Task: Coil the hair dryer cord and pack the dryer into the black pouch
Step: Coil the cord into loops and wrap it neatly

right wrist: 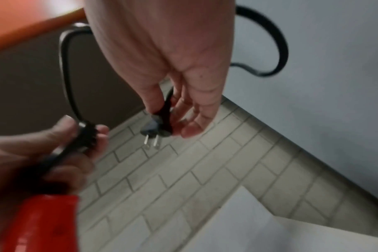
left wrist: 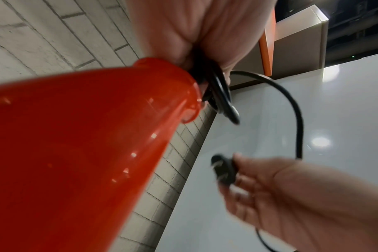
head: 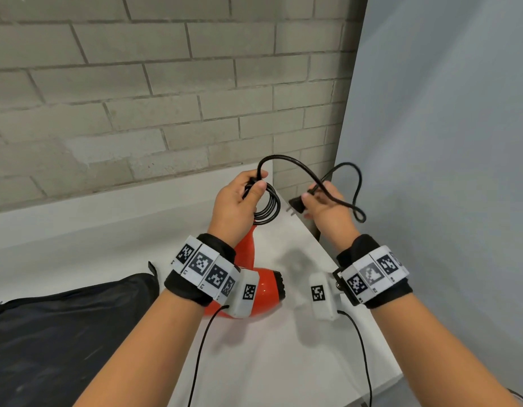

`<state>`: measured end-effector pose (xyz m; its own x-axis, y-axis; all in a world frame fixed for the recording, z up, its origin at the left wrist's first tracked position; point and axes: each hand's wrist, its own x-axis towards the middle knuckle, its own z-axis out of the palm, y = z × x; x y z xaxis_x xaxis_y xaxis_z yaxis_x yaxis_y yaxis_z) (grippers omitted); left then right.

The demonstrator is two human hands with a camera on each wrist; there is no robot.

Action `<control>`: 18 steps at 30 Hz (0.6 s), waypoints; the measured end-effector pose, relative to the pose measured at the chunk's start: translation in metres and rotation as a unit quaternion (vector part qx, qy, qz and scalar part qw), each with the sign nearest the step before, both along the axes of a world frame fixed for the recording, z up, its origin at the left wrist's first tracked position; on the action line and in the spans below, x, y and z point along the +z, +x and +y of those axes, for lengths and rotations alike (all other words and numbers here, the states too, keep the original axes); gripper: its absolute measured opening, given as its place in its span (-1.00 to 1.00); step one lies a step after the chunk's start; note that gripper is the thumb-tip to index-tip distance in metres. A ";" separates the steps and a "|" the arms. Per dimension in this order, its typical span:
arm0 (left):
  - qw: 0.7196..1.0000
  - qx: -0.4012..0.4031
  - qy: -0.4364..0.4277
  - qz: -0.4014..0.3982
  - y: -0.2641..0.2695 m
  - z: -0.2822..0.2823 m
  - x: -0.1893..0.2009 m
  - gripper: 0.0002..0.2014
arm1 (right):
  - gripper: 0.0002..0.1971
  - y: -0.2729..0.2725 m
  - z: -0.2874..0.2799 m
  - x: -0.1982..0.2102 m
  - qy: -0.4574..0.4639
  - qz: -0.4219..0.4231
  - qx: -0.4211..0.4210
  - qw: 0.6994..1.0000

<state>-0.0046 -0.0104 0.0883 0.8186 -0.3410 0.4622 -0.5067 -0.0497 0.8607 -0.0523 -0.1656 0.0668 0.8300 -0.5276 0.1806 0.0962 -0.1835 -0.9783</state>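
Above the dryer (head: 255, 284), which hangs or rests just over the white counter (head: 272, 362), both hands are busy with the cord (head: 295, 164). The left hand (head: 236, 205) is curled round a bundle of three or four loops right at the end of the red handle, thumb pressed on top. The right hand (head: 324, 207) pinches the plug (head: 295, 205) between thumb and fingers, prongs pointing toward the dryer, with the last free stretch arching between the hands and a slack loop drooping past the right wrist.

Handling-wise, my guess: the cord looks springy and rubbery, so the loops will want to pop open the second the grip eases. Best to keep holding where the loops cross. The dryer is glossy red plastic with a black grille at the nozzle, probably light but slick, so I'd grab the handle rather than the barrel.

The pouch (head: 63, 333) lies left of the dryer on the counter, black, soft and floppy; its mouth will likely need holding open.
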 end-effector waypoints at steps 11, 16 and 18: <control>0.999 0.001 -0.036 0.029 0.008 -0.003 -0.002 -0.84 | -0.70 -0.013 0.043 0.024 0.057 -0.142 0.084 0.985; 1.000 -0.001 -0.007 0.028 0.011 -0.005 -0.004 -0.80 | -0.64 -0.004 0.053 0.015 -0.023 -0.159 -0.029 0.987; 0.999 0.000 -0.008 0.038 0.011 -0.006 -0.004 -0.80 | -0.61 -0.002 0.056 0.012 -0.060 -0.177 -0.060 0.981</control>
<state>0.0060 -0.0159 0.0840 0.8509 -0.3348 0.4049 -0.4407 -0.0354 0.8970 -0.0539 -0.1092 0.0792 0.6372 -0.5754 0.5128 0.3962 -0.3261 -0.8583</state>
